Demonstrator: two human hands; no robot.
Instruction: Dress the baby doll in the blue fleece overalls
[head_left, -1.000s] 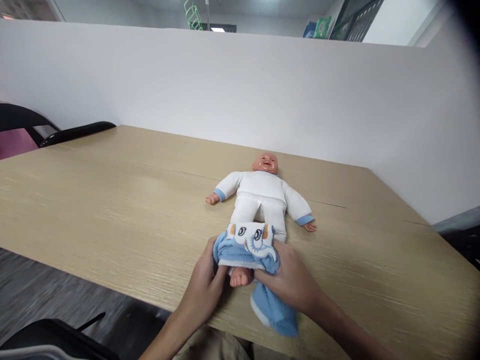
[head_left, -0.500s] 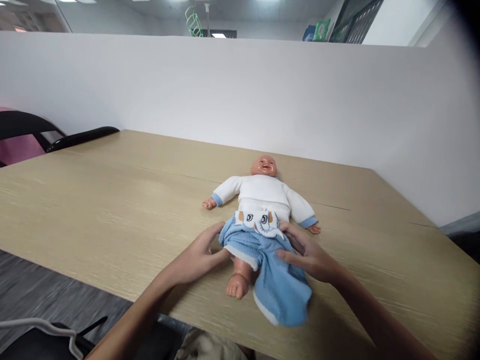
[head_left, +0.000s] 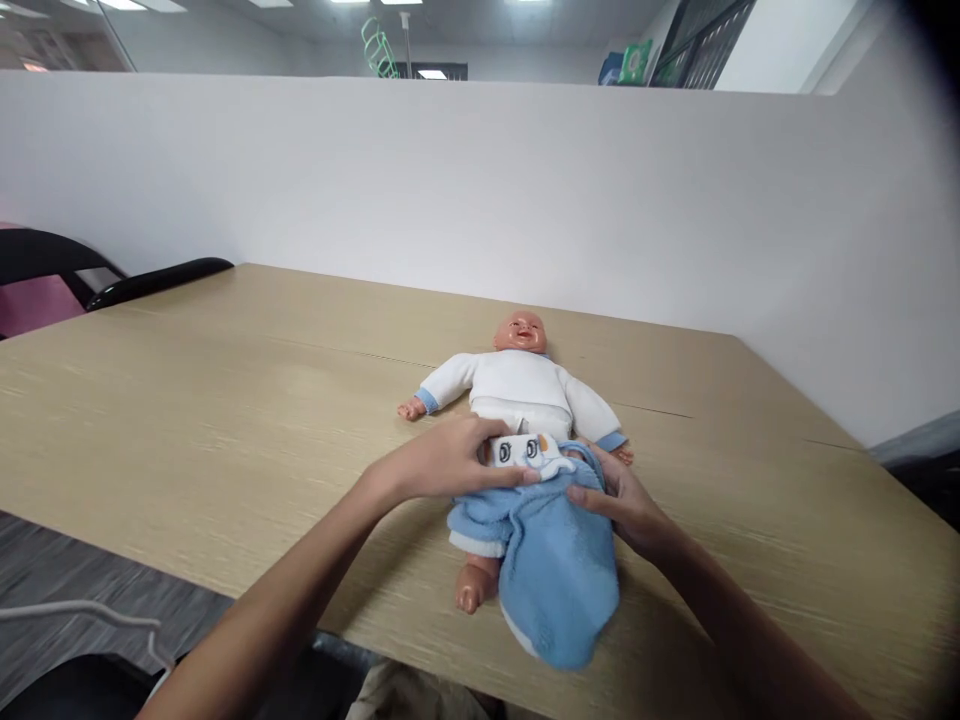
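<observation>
A baby doll (head_left: pixel 519 385) in a white long-sleeved top with blue cuffs lies on its back, head away from me. Blue terry shorts (head_left: pixel 559 560) with white hems and an animal face at the waist cover its hips. One bare foot (head_left: pixel 475 583) sticks out of the leg on the left; the other foot is hidden by the cloth. My left hand (head_left: pixel 457 460) is closed on the waistband beside the animal face, thumb in front. My right hand (head_left: pixel 619 500) pinches the waist at the right, where the band stands away in a loop.
The doll lies near the front edge of a wooden table (head_left: pixel 225 400). A white partition (head_left: pixel 480 180) rises behind it. Black chairs (head_left: pixel 161 280) stand at the far left, and a pale cable (head_left: pixel 82 608) hangs at the lower left.
My left hand has moved from the left side of the shorts up and right onto the front waistband. The waist is now pulled out at the right, and the doll's visible foot has turned.
</observation>
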